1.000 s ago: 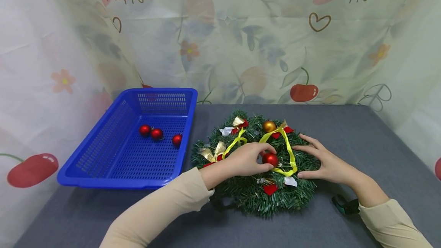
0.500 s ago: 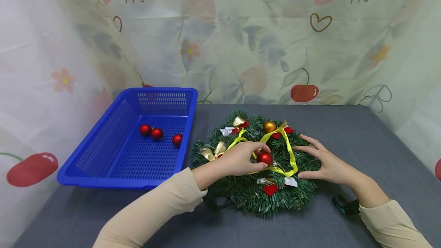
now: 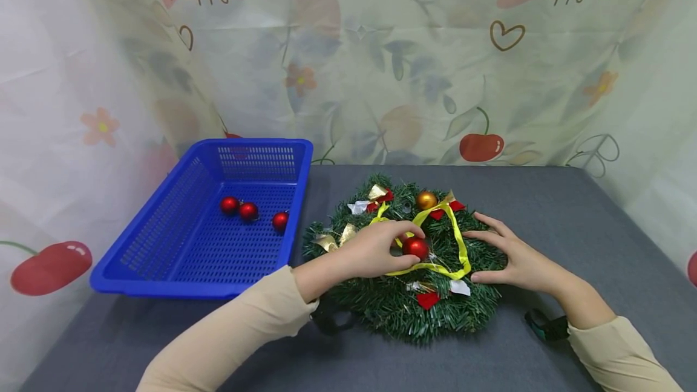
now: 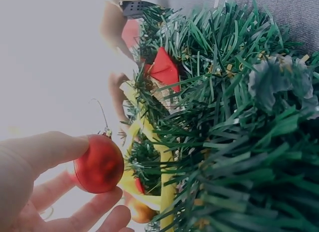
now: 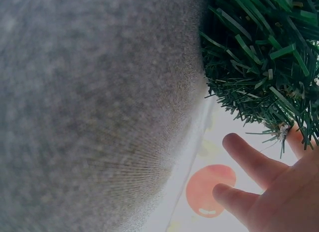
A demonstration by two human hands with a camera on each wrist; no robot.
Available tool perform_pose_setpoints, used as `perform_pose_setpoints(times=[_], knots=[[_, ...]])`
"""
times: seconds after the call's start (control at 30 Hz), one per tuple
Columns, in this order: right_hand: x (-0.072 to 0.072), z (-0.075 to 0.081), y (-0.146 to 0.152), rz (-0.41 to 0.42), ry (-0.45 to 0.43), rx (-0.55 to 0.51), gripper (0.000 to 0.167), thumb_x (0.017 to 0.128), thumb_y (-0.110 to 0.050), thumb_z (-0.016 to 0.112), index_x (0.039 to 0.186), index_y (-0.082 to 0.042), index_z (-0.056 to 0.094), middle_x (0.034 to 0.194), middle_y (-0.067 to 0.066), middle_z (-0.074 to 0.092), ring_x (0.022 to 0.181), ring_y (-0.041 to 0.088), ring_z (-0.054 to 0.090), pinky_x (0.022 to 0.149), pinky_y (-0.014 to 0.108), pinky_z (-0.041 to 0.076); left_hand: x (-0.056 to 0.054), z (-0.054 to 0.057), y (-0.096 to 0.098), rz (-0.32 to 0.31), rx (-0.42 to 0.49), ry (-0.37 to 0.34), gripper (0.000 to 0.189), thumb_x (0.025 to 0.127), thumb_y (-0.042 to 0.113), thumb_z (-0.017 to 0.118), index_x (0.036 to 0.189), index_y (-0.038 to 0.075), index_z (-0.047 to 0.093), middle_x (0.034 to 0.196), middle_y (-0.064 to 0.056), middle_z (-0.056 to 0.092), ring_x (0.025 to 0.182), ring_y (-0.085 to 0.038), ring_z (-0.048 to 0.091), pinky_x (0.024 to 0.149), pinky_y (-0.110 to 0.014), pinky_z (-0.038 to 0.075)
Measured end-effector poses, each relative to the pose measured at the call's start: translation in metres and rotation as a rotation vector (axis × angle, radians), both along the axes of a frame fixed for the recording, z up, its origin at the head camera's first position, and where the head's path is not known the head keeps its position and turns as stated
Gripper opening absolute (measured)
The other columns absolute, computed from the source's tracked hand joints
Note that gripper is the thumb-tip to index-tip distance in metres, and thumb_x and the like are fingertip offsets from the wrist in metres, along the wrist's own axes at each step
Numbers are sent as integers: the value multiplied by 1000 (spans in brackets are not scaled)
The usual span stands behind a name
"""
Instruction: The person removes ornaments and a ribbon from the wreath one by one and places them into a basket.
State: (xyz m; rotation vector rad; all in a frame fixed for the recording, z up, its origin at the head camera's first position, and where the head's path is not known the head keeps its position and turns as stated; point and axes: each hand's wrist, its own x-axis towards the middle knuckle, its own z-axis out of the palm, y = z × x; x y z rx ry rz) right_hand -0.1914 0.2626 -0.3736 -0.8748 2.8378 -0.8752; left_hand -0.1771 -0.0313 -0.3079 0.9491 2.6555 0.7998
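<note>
My left hand (image 3: 376, 248) pinches a red bauble (image 3: 415, 248) between thumb and fingers, above the middle of a green wreath (image 3: 430, 319). In the left wrist view a thin wire hook (image 4: 103, 115) sticks out from the bauble's cap. Yellow ribbon (image 3: 461, 253) lies across the wreath, among red, white and gold bows. A gold bauble (image 3: 426, 200) sits at the wreath's far side. My right hand (image 3: 512, 259) rests at the wreath's right edge, its fingers spread and touching the greenery. The right wrist view shows those fingers (image 5: 254, 162) extended beside the needles.
A blue plastic basket (image 3: 130, 288) stands left of the wreath, with three red baubles (image 3: 248, 212) on its floor. Grey cloth (image 3: 550, 210) covers the table. A patterned curtain (image 3: 359, 77) hangs behind and at both sides.
My left hand has shifted a little to the left, carrying the red bauble with it from over the ribbon loop. The right hand stays where it was.
</note>
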Motion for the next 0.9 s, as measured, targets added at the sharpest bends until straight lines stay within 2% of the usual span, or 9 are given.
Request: perform_pose_setpoints(times=[0.13,0.37,0.5,0.7,0.9], knots=[[0,0,0,1,1,0,69,76,-33,76,134,-12,47,152,21,16,132,50,24,89,70,34,3,4,-2,12,11,-6,35,89,24,63,122,18,57,110,-6,66,88,-16,62,70,-21,46],[1,1,0,3,-2,-3,69,76,-33,76,134,-12,47,152,21,16,133,50,23,90,69,34,4,9,-8,33,24,-15,37,89,23,63,125,18,56,112,-6,66,90,-19,62,65,-22,45],[2,2,-1,1,-13,-9,68,76,-33,76,134,-13,47,152,20,15,133,49,22,90,70,33,5,11,-12,42,15,-8,38,89,25,62,127,20,55,114,-4,66,97,-20,61,69,-23,46],[2,3,-1,0,-11,-5,68,76,-33,76,134,-13,47,153,20,15,133,49,22,90,70,33,6,14,-19,46,33,-1,37,89,24,63,125,20,56,112,-5,66,97,-21,60,67,-25,45],[1,2,0,-1,-7,-2,68,76,-33,76,134,-13,47,152,20,15,133,49,22,90,70,33,6,16,-28,51,61,21,36,89,24,63,123,19,57,110,-5,66,97,-21,61,73,-28,48]])
